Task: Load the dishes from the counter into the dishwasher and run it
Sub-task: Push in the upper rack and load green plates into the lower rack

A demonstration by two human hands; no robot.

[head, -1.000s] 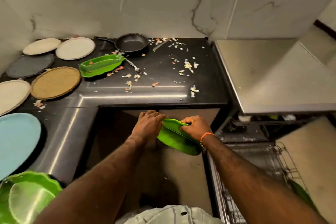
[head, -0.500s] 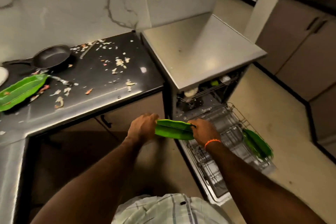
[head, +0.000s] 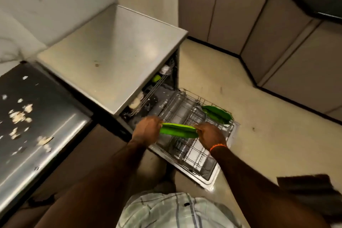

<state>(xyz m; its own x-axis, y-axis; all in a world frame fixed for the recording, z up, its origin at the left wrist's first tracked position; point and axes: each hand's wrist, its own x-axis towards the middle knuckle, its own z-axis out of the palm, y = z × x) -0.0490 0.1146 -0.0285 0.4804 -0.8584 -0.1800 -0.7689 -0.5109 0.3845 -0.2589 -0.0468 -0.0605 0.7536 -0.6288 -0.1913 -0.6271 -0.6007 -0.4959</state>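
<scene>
A green leaf-shaped plate (head: 178,130) hangs edge-on above the pulled-out lower rack (head: 192,146) of the open dishwasher (head: 114,57). My left hand (head: 147,129) grips its left end and my right hand (head: 210,134), with an orange band on the wrist, grips its right end. Another green plate (head: 217,114) stands in the rack's far right corner. Deeper inside, the upper rack (head: 153,90) holds a small green item and some pale dishes, partly hidden.
The black counter (head: 33,116) at the left is strewn with food scraps. Beige cabinets (head: 240,11) line the far side and the right. The beige floor (head: 268,144) lies to the right of the dishwasher door. A dark object (head: 311,194) sits at the lower right.
My view has swung right from the counter to the dishwasher. Both hands have carried the green plate from in front of the counter to above the lower rack.
</scene>
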